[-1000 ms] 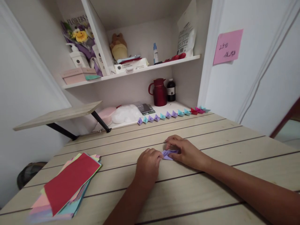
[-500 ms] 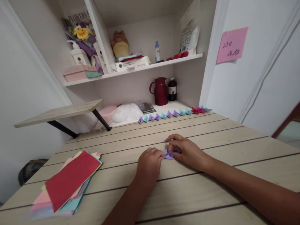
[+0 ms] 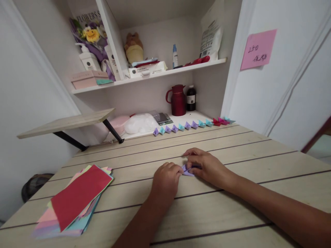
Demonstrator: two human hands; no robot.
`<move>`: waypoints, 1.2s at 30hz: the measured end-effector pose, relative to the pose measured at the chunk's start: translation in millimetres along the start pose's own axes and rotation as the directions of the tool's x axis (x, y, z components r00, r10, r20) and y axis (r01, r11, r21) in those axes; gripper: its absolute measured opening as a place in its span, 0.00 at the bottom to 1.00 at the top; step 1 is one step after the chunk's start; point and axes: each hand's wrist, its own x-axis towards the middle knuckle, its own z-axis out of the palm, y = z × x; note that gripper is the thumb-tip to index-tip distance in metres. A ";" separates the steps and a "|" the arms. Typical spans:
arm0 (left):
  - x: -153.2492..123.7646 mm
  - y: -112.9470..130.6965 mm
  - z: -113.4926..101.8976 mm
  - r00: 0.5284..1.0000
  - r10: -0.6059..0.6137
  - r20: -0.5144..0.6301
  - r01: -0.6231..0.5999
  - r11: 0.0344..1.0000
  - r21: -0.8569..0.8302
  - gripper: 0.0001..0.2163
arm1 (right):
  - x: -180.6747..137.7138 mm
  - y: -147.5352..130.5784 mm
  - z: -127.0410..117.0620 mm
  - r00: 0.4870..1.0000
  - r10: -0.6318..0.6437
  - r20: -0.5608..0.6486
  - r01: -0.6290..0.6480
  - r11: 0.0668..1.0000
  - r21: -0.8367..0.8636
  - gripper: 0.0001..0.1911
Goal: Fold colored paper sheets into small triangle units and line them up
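Observation:
A small piece of folded purple paper lies low over the middle of the table between my two hands. My left hand pinches its left end, fingers curled in. On the other side my right hand has its thumb and fingers closed on the right part, with the index finger stretched out above it. My fingers hide part of the folds. Farther back, a row of small folded paper pieces in purple, turquoise, red and pink runs along the table's rear edge.
Loose coloured paper sheets, a red one on top, are piled at the left of the wooden table. Behind stand a dark red jug and a dark bottle. A raised wooden shelf on black legs stands at the back left.
The whole view has shifted slightly. Both hands keep nearly the same grip on the purple paper, with no clear change in its folds.

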 end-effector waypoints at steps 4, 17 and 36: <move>0.0 0.5 -0.2 1.000 0.003 0.008 -0.003 1.000 0.010 0.09 | -0.6 0.8 0.2 0.997 0.076 -0.025 -0.077 0.996 -0.046 0.04; -1.9 3.2 -3.2 0.999 0.048 0.025 -0.049 0.998 0.038 0.10 | -2.4 -2.4 -0.6 0.992 0.128 -0.012 -0.129 0.991 -0.045 0.06; 1.4 3.6 2.5 0.998 0.063 0.001 -0.063 0.996 0.066 0.08 | 6.3 -1.4 -1.3 0.994 0.027 0.110 -0.022 0.999 -0.048 0.08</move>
